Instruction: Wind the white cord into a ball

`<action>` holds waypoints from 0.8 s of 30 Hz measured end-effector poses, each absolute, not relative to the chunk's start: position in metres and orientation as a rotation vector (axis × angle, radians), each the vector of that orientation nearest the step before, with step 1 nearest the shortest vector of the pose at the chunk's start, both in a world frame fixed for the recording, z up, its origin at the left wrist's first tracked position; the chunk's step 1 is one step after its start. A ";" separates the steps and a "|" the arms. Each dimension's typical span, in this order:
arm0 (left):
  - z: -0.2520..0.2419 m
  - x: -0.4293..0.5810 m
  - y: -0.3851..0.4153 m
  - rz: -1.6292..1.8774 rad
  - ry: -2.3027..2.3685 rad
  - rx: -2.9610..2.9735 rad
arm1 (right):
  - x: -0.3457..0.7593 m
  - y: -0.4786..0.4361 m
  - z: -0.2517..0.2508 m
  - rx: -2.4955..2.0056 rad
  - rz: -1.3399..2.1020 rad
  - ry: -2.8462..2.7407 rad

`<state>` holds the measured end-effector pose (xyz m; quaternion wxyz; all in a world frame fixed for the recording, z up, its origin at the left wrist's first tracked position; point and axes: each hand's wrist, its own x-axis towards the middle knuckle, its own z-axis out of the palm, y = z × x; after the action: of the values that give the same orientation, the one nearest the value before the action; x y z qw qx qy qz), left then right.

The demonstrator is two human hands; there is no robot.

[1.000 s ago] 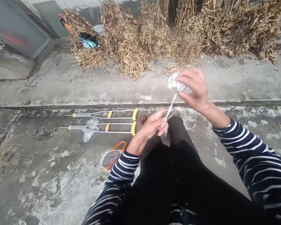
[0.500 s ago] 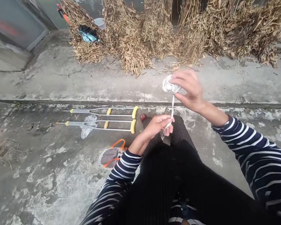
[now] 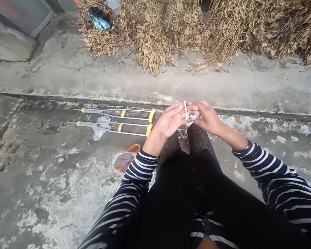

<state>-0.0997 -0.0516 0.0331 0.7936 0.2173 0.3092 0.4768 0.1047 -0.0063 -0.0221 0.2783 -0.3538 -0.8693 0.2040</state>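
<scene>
Above my knees, my two hands meet around a white cord. My left hand is turned palm up, its fingers stretched to the right, with a strand of the white cord passing across them near the thumb. My right hand comes from the other side, its fingers curved over the wound bundle of cord, which is partly hidden behind the fingers. Its fingertips overlap those of my left hand. Below the hands, a thin tangle of loose strands shows between my legs.
Two metal crutches with yellow pads lie on the concrete at left, a clear plastic bag among them. A grey bag with orange handles is nearer. Beyond the raised ledge, dried plant stalks are heaped, with blue-black cloth on them.
My right hand has come down with the cord bundle to my left hand. My left hand has risen slightly and turned its palm up. The stretched cord between them has shortened.
</scene>
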 end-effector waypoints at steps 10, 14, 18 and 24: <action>0.047 -0.107 -0.017 1.178 0.870 0.624 | 0.114 -0.023 0.004 -0.785 0.799 -2.204; 0.046 -0.101 -0.014 1.179 0.857 0.612 | 0.116 -0.019 0.003 -0.573 0.734 -2.243; 0.043 -0.103 -0.013 1.171 0.917 0.636 | 0.123 -0.012 0.000 -0.566 0.802 -2.220; 0.038 -0.132 -0.003 1.057 1.057 0.870 | 0.132 -0.008 0.004 -0.819 1.142 -2.092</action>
<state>-0.1320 -0.0025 0.0382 0.6489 0.3826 0.4651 0.4650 0.1316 -0.0084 0.0036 0.3059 -0.3095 -0.7903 0.4314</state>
